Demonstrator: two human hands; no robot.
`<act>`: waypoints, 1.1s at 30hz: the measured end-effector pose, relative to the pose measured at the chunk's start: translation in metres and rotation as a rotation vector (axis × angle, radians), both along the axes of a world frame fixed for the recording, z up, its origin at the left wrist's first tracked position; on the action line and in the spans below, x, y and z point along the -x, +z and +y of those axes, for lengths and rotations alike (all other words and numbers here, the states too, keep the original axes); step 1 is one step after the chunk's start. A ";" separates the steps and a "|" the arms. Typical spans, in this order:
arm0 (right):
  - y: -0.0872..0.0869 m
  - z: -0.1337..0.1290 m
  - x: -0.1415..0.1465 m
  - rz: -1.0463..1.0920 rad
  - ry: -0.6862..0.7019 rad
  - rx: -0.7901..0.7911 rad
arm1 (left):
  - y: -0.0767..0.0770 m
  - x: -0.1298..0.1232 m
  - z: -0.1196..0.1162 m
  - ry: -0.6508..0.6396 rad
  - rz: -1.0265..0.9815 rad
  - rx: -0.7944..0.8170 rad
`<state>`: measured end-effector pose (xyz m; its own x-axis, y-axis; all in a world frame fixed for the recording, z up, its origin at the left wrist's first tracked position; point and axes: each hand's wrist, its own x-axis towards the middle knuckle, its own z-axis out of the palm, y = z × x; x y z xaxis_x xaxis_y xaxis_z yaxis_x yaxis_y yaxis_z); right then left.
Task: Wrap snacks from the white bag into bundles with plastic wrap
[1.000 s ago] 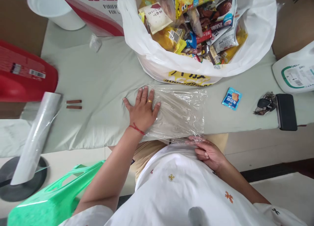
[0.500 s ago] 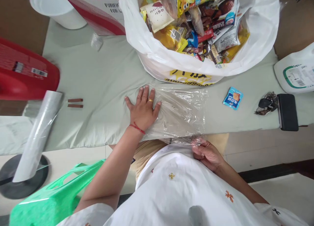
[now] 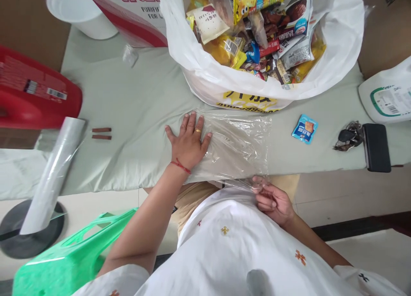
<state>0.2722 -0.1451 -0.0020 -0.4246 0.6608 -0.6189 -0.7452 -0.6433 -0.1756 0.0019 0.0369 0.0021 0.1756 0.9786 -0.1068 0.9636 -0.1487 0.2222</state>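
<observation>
A clear plastic bag [image 3: 237, 144] lies spread on the cloth-covered table [image 3: 141, 103], its near edge hanging over the front. My left hand [image 3: 189, 144] rests flat on the bag's left end, fingers spread. At the table's front edge, my right hand [image 3: 271, 197] pinches the bag's near right corner between thumb and fingertips, the other fingers curled. Beyond the bag stands a big white plastic bag [image 3: 199, 80] full of wrapped snacks [image 3: 257, 35]. A small blue snack packet [image 3: 305, 128] lies to the right of the clear bag.
Keys [image 3: 348, 135] and a black phone [image 3: 376, 147] lie at the right, below a white jug [image 3: 387, 93]. On the left are a red container [image 3: 35, 90], a plastic roll [image 3: 53, 176] and two brown strips [image 3: 101, 133]. A green basket [image 3: 64, 257] stands below the table edge.
My right hand has turned slightly and shifted a little right, its fingers loosening around the pinched corner. My left hand stays flat on the bag. The view has shifted slightly.
</observation>
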 end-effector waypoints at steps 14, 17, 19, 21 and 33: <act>-0.003 -0.013 0.001 -0.141 -0.014 -0.025 | 0.004 -0.002 -0.001 0.010 0.004 0.011; -0.005 -0.019 -0.003 -0.203 -0.022 -0.042 | 0.005 -0.001 0.000 0.011 0.002 0.018; -0.004 -0.020 -0.005 -0.211 -0.036 -0.025 | 0.004 -0.001 0.000 0.012 0.000 0.018; -0.002 -0.018 -0.006 -0.221 -0.050 0.012 | 0.004 -0.001 0.000 0.009 -0.002 0.017; 0.022 -0.034 -0.045 -1.184 0.234 -0.200 | 0.004 0.002 0.000 -0.016 -0.012 0.020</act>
